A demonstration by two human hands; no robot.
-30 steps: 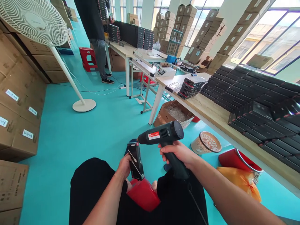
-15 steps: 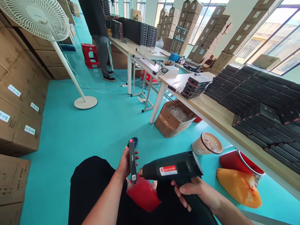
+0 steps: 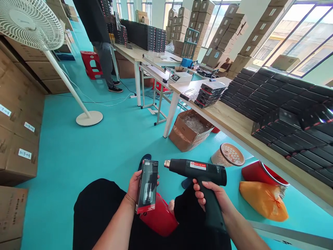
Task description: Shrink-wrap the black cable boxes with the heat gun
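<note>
My left hand (image 3: 134,185) is closed around a slim black retail box (image 3: 147,182) with a red lower edge and a product picture on its broad face. My right hand (image 3: 212,194) grips the handle of a black heat gun (image 3: 196,168) that carries a red and white label. The gun's metal nozzle points left, a short gap from the upper right side of the box. Between my knees, below the box, is a red plastic stool or bin (image 3: 162,217), partly hidden.
On the right, a wooden table (image 3: 236,118) bears stacked black boxes (image 3: 288,104). Under it stand a carton of clear plastic (image 3: 192,130), a wastebasket (image 3: 227,155), a red bucket (image 3: 256,173) and an orange bag (image 3: 262,201). A white fan (image 3: 89,118) and cartons (image 3: 20,132) stand left; a person (image 3: 102,52) stands beyond.
The box in my left hand has turned from its narrow side to its broad face. The heat gun has risen and levelled, its nozzle now higher. The view has shifted slightly right.
</note>
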